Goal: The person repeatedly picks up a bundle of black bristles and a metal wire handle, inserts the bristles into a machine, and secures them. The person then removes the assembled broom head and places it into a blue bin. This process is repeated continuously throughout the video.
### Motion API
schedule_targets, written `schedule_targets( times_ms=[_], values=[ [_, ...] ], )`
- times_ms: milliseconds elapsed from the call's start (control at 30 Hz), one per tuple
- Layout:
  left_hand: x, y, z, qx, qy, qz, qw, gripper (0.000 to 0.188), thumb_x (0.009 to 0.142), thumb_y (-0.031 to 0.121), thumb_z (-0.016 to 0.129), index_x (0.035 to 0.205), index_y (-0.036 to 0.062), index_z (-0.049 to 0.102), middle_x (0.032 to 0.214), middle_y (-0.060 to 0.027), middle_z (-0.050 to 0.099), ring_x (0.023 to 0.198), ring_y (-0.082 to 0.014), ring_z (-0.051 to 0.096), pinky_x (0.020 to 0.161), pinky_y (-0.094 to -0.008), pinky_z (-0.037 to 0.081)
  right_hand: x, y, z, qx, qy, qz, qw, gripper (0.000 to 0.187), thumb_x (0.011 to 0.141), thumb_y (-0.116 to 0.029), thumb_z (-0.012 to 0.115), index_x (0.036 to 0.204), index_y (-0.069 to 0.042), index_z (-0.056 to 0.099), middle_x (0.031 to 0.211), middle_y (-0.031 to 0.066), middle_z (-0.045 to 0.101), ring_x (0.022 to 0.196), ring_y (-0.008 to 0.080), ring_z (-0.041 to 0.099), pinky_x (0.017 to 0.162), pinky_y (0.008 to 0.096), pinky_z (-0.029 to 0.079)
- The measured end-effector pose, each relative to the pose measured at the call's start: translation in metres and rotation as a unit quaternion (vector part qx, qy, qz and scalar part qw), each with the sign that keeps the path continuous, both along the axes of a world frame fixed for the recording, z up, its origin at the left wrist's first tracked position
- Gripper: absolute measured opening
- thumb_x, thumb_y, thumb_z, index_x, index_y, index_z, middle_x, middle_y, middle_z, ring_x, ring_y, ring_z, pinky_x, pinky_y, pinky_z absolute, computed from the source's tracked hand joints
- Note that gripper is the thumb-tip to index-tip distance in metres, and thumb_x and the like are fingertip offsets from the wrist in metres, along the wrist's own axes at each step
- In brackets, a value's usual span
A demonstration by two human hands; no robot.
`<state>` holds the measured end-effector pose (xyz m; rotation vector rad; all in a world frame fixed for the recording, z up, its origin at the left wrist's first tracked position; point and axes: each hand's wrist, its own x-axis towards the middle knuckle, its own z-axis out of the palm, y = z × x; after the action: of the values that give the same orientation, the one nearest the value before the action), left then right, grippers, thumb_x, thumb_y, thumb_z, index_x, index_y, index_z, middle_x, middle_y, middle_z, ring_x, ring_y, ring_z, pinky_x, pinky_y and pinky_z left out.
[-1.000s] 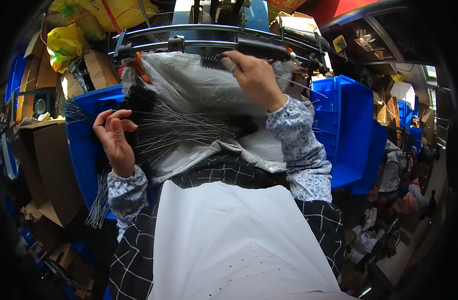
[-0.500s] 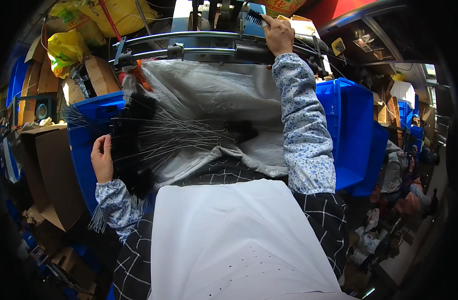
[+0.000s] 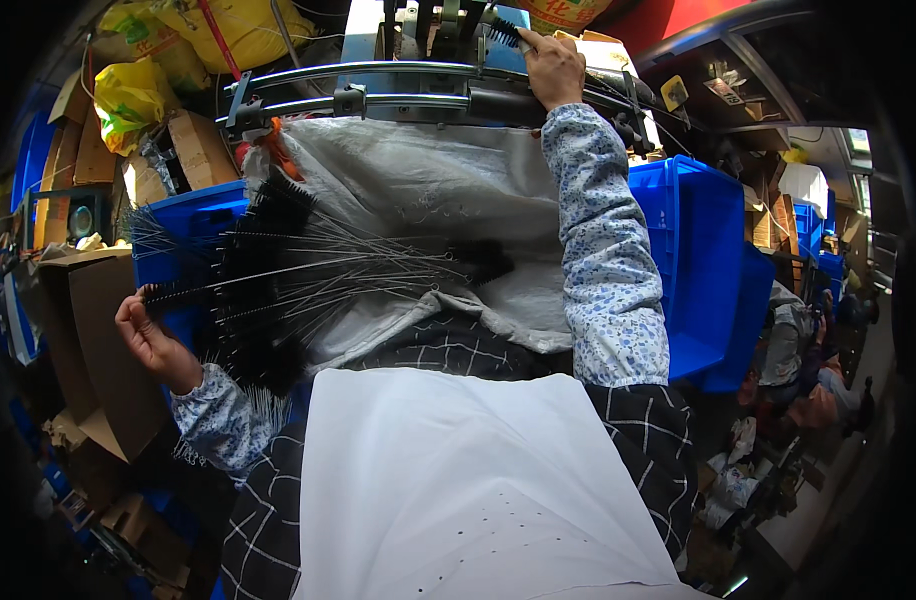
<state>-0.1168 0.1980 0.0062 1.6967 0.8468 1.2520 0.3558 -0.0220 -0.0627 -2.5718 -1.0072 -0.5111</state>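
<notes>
Black-bristled, one brush (image 3: 182, 291) points rightward from our pinching left hand (image 3: 156, 340) across the bundle (image 3: 266, 250); farther off, our right hand (image 3: 556, 72) grips a second brush (image 3: 503, 33).

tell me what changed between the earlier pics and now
The right hand went forward over the metal rails with a black brush. The left hand took hold of another brush by its bristled end, drawing it leftward from the brush pile. The blue bin at right stayed put.

whitish sheet (image 3: 428, 180): is sagging in front of metal rails (image 3: 408, 68); wire-stemmed black brushes (image 3: 263, 290): are lying on it, fanned out.
</notes>
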Motion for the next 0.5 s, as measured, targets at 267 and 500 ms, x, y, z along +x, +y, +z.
schedule_targets(
  times_ms=[267, 500],
  values=[
    [-0.028, 0.015, 0.052, 0.173, -0.069, 0.075, 0.980, 0.020, 0.090, 0.015, 0.037, 0.093, -0.0030, 0.045, 0.092, -0.0134, 0.050, 0.083, -0.0191, 0.052, 0.077, -0.0286, 0.046, 0.003, -0.002, -0.003, -0.008, -0.006, -0.015, 1.000, 0.024, 0.082, -0.030, 0.048, 0.103, -0.023, 0.060, 0.083, 0.0018, 0.060, 0.086, 0.0220, 0.051, 0.076, 0.0366, 0.037],
    [-0.019, 0.002, 0.045, 0.035, -0.199, 0.025, 0.979, 0.023, 0.090, 0.016, 0.038, 0.096, -0.0039, 0.046, 0.092, -0.0147, 0.050, 0.086, -0.0202, 0.052, 0.078, -0.0299, 0.045, 0.004, -0.002, -0.005, -0.006, -0.008, -0.007, 1.000, 0.024, 0.082, -0.029, 0.048, 0.103, -0.023, 0.060, 0.082, 0.0020, 0.060, 0.084, 0.0222, 0.052, 0.076, 0.0367, 0.038]
  ],
)
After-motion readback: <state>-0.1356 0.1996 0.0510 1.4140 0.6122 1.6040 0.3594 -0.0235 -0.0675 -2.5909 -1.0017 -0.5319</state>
